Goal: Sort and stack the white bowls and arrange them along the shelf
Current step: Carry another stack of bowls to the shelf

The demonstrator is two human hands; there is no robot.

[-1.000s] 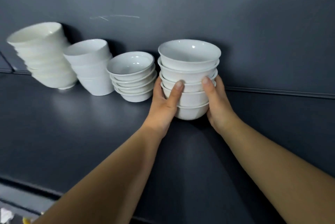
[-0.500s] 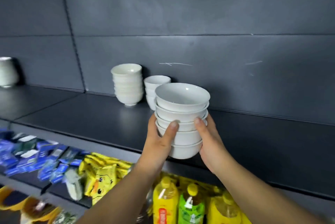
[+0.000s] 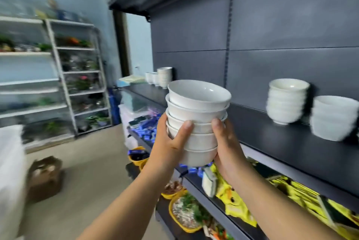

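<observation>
A tall dark shelving unit (image 3: 272, 26) fills the right side, and a white rack (image 3: 75, 48) with plants stands far on the left by the wall. The dark shelf (image 3: 281, 142) of the unit runs from the right edge away to the back. Below it, a lower board carries yellow packets (image 3: 233, 201) and other goods, blurred.

The held stack of white bowls (image 3: 196, 115), five as far as I can count, is in the air in front of the shelf's front edge and touches no board; it leans a little. On the shelf to the right stand two other stacks, the nearer stack (image 3: 285, 101) and the right stack (image 3: 332, 119), just beside each other and both blurred.

The left hand (image 3: 167, 148) grasps the held stack from the left with the thumb curled over its front. The right hand (image 3: 227, 148) grasps it from the right in the same way.

At the far end of the shelf stand small white stacks (image 3: 164, 76), well apart from the others.
</observation>
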